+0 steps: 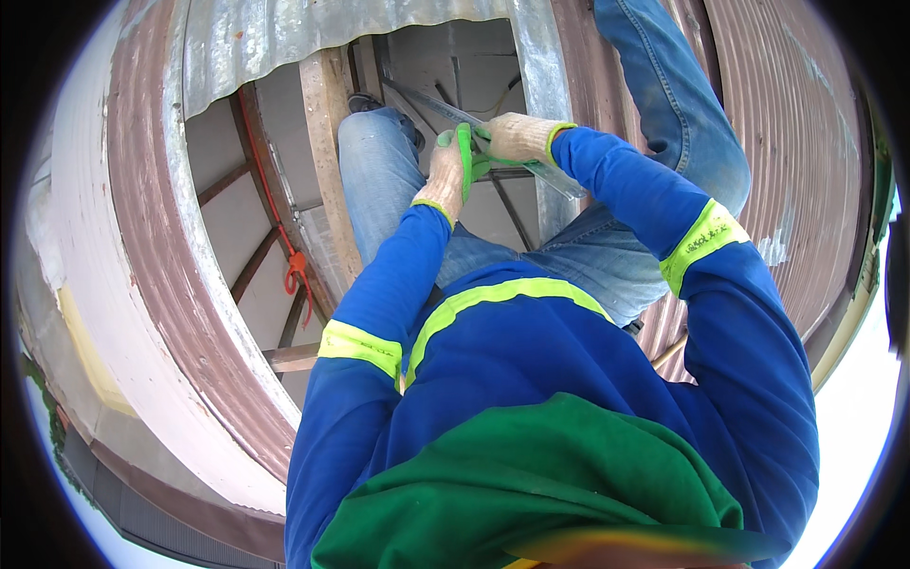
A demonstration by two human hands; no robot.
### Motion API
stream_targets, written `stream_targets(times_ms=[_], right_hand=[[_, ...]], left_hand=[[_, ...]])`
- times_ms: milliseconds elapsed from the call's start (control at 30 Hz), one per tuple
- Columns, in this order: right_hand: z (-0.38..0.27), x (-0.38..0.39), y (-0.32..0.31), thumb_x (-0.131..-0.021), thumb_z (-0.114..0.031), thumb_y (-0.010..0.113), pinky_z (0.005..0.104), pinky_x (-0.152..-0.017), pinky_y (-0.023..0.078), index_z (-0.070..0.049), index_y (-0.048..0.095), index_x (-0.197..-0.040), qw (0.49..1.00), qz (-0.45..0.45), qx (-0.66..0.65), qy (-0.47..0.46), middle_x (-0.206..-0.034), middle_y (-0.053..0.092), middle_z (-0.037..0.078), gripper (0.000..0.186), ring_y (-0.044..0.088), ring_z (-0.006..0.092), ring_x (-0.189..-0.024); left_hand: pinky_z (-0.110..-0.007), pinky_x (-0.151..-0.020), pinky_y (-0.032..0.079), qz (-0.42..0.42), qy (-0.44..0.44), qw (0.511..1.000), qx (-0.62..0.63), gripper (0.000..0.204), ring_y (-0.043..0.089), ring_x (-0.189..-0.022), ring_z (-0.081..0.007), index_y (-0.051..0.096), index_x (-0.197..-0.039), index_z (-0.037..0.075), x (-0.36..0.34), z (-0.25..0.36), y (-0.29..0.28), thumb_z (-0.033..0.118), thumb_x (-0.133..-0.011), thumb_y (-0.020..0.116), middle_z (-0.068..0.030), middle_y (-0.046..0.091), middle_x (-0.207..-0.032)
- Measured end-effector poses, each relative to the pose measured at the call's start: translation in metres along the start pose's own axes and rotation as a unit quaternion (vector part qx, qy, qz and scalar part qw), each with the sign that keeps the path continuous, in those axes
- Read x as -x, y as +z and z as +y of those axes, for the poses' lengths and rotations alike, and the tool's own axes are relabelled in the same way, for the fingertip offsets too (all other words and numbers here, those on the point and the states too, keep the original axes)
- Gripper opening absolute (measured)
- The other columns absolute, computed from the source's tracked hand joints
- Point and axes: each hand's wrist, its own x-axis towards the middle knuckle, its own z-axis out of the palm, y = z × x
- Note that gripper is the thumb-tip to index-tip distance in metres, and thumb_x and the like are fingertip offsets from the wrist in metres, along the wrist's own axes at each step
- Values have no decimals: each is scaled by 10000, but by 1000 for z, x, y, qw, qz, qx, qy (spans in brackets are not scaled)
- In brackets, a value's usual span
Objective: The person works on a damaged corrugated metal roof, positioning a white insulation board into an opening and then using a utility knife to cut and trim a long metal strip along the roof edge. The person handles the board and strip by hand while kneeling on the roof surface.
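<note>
In front of me, over an opening in the roof, I hold a long, narrow, shiny strip [557, 180] that looks like thin metal or clear plastic. It slants from the upper left down to the right. My right hand [521, 137], in a cream knitted glove with a green coating, is closed around the strip's middle. Just to its left, my left hand [445, 169] wears a matching glove. Its fingers are closed at the strip, with the green thumb side toward the right hand. The gloves partly hide where the fingers meet the strip.
Wooden beams [327, 142] cross the opening, with ceiling panels below. A red cord [297, 266] hangs in a knot along one beam. Corrugated sheets [787, 142] lie right, and a grey corrugated sheet [275, 43] edges the far side. My jeans-clad legs [374, 166] straddle the opening.
</note>
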Motion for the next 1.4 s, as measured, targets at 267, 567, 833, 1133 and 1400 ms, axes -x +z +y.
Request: stream_targets(times_ms=[267, 567, 833, 1133, 1400], right_hand=[[-12, 3, -4, -857, -123, 602, 487, -911, 562, 5, 731, -1158, 996, -9, 86, 7, -1119, 730, 261, 352, 706, 413, -1087], [-24, 82, -53, -861, -50, 605, 501, -826, 583, 36, 643, -1240, 961, -48, 266, -51, -995, 716, 258, 391, 731, 393, -984], [-39, 125, -66, -908, -74, 617, 477, -796, 596, 70, 632, -1199, 943, -66, 318, -73, -967, 724, 251, 325, 739, 402, -935], [-36, 82, -26, -913, -69, 610, 492, -817, 593, 66, 633, -1191, 965, -10, 261, -32, -988, 718, 249, 310, 731, 394, -985], [-59, 106, -78, -844, -157, 718, 451, -777, 604, -84, 814, -994, 907, -116, 398, -71, -958, 767, 189, 192, 753, 347, -908]], left_hand=[[-267, -909, 545, 127, 414, 882, -184, 483, 662, -1102, -163, 468, -1506, 58, 105, 90, -78, 8, -1033, 557, -119, 669, -1262], [-497, -1094, 443, 341, 201, 769, -502, 626, 541, -1319, -446, 488, -1468, -17, 44, 16, -223, 452, -1055, 531, -283, 577, -1407], [-500, -1092, 443, 344, 215, 762, -504, 645, 554, -1297, -456, 512, -1443, -39, 41, 16, -221, 468, -1045, 543, -297, 585, -1394], [-493, -1100, 440, 354, 232, 751, -508, 658, 545, -1310, -453, 500, -1456, -43, 40, 12, -223, 465, -1041, 554, -298, 581, -1399], [-499, -1084, 455, 355, 239, 750, -504, 663, 560, -1280, -464, 494, -1465, -28, 38, 9, -229, 473, -1036, 560, -303, 579, -1390]])
